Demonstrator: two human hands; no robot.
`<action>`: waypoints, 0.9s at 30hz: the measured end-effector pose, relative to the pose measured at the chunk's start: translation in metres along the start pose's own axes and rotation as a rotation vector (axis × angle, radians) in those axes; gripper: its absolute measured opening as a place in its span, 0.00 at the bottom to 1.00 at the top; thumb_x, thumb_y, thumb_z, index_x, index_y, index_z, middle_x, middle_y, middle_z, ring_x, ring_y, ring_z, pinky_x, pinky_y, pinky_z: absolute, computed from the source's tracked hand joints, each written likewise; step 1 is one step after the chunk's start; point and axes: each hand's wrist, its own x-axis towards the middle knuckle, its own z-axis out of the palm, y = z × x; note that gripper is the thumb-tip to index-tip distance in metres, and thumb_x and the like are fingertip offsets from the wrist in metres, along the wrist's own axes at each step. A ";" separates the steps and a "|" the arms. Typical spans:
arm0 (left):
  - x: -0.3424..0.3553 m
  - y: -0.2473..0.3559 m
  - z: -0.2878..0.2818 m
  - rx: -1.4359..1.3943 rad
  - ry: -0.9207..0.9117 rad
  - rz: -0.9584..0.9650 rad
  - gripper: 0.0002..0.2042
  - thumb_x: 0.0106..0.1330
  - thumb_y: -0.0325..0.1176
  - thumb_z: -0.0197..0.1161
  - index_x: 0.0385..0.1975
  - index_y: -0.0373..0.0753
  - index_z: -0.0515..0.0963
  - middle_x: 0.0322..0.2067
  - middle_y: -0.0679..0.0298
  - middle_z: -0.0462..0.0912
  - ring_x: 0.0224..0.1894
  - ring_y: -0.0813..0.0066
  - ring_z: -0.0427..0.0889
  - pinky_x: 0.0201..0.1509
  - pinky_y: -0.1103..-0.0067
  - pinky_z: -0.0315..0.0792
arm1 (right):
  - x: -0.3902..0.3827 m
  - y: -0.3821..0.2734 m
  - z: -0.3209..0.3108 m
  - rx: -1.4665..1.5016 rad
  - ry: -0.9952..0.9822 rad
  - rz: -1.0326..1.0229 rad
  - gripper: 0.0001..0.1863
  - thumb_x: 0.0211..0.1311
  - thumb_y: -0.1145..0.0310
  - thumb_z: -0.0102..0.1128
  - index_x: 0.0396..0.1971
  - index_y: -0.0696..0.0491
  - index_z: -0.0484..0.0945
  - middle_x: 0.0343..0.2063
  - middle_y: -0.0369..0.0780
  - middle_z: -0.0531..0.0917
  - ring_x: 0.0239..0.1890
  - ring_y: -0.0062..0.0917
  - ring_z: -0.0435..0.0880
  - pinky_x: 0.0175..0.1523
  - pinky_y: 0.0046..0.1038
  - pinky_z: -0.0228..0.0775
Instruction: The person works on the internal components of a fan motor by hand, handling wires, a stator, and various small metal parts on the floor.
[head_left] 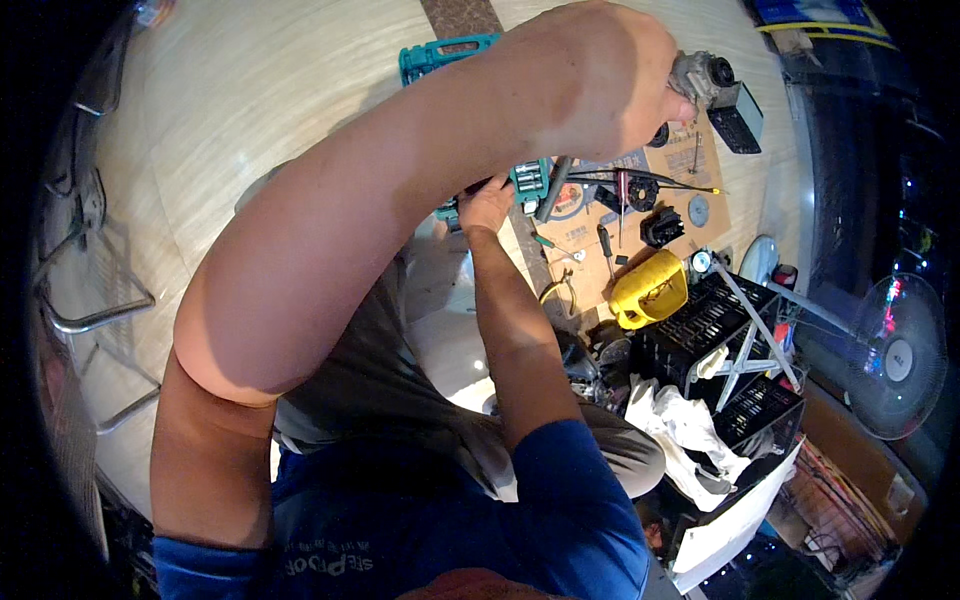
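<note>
My left forearm reaches across from the lower left to the upper right. The left hand (635, 85) is closed at a grey cast-metal machine part (700, 75) with a black round end; its thumb shows, but most fingers are hidden. My right hand (487, 205) rests at a teal socket case (530, 180) holding shiny sockets. Its fingertips go under the left forearm, so their grip is hidden. A further teal piece of case (440, 58) shows beyond that forearm. Right of the sockets stands a dark tube (554, 190).
Cardboard (590, 240) bears a screwdriver (605, 240), black parts (661, 227), a grey disc (698, 210) and a cable (690, 186). Nearby are a yellow plastic housing (650, 290), black crates (715, 315), white cloth (680, 430), a black box (737, 120) and a fan (897, 357).
</note>
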 end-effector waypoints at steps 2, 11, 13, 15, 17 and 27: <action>0.001 -0.004 0.003 0.044 0.044 0.038 0.23 0.69 0.45 0.49 0.46 0.26 0.74 0.44 0.43 0.78 0.48 0.47 0.78 0.54 0.65 0.71 | 0.000 0.004 0.002 0.033 0.003 -0.017 0.54 0.40 0.66 0.74 0.65 0.61 0.47 0.55 0.56 0.64 0.56 0.51 0.65 0.61 0.42 0.62; 0.010 -0.022 0.027 0.239 0.287 0.172 0.25 0.66 0.50 0.55 0.53 0.34 0.72 0.52 0.44 0.74 0.55 0.52 0.74 0.59 0.66 0.69 | -0.007 0.027 -0.112 1.132 -0.199 0.124 0.29 0.48 0.75 0.69 0.51 0.59 0.66 0.37 0.39 0.78 0.40 0.25 0.78 0.49 0.26 0.72; 0.010 -0.022 0.041 0.275 0.376 0.179 0.25 0.65 0.48 0.57 0.52 0.33 0.73 0.50 0.46 0.77 0.52 0.58 0.77 0.55 0.70 0.70 | -0.026 0.018 -0.180 1.525 -0.431 0.228 0.19 0.55 0.74 0.64 0.47 0.55 0.69 0.38 0.37 0.78 0.41 0.26 0.80 0.49 0.28 0.74; 0.020 -0.017 0.061 0.138 0.394 0.224 0.24 0.63 0.46 0.60 0.49 0.30 0.75 0.44 0.44 0.80 0.45 0.59 0.82 0.50 0.71 0.73 | -0.039 0.031 -0.237 1.770 -0.547 0.107 0.24 0.57 0.74 0.61 0.53 0.58 0.67 0.41 0.39 0.78 0.42 0.26 0.80 0.45 0.26 0.75; 0.021 -0.007 0.077 0.136 0.326 0.297 0.23 0.63 0.45 0.60 0.50 0.30 0.75 0.44 0.44 0.80 0.44 0.57 0.82 0.50 0.70 0.74 | -0.056 0.039 -0.291 1.788 -0.613 -0.038 0.31 0.57 0.66 0.62 0.60 0.54 0.62 0.51 0.41 0.74 0.51 0.32 0.76 0.54 0.34 0.71; -0.009 0.039 0.199 -0.882 -0.427 0.123 0.20 0.74 0.44 0.47 0.59 0.39 0.67 0.45 0.64 0.77 0.40 0.76 0.80 0.36 0.79 0.78 | -0.134 0.083 -0.386 1.907 -0.455 -0.256 0.46 0.41 0.66 0.70 0.64 0.57 0.58 0.59 0.45 0.71 0.60 0.38 0.72 0.65 0.40 0.62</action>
